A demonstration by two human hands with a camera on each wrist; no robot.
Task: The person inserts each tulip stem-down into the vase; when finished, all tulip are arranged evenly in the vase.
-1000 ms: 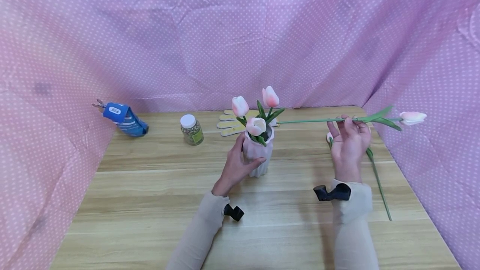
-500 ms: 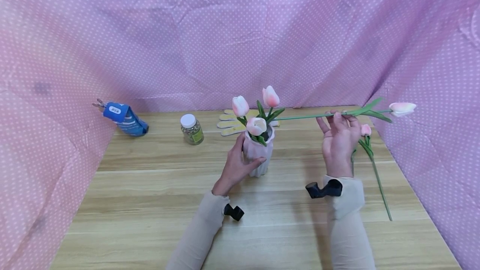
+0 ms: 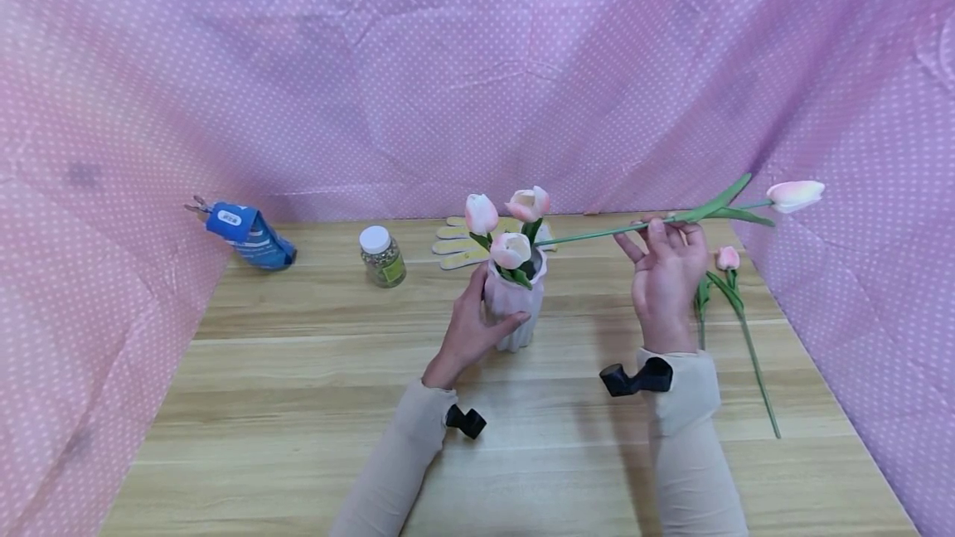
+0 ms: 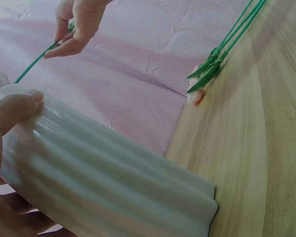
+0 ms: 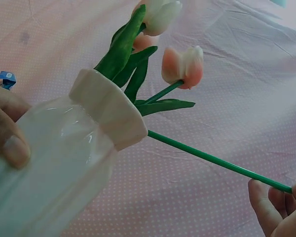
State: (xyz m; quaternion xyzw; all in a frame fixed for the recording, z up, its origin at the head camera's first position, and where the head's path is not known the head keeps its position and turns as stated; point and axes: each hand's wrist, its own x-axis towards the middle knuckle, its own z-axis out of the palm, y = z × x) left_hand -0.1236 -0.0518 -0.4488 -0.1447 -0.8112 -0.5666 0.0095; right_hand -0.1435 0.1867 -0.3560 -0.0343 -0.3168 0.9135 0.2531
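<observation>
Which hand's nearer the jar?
Left. The left hand grips the vase, right of the jar; the right hand, pinching a tulip, is farther right, past the vase.

Head view, from above, facing forward and down over the bench [image 3: 298,404]; two wrist views, close up, both sharing the vase [image 4: 108,158].

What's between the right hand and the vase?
A green tulip stem stretches from the right hand toward the vase; right wrist and head views show it. Whether its tip is inside isn't clear.
</observation>
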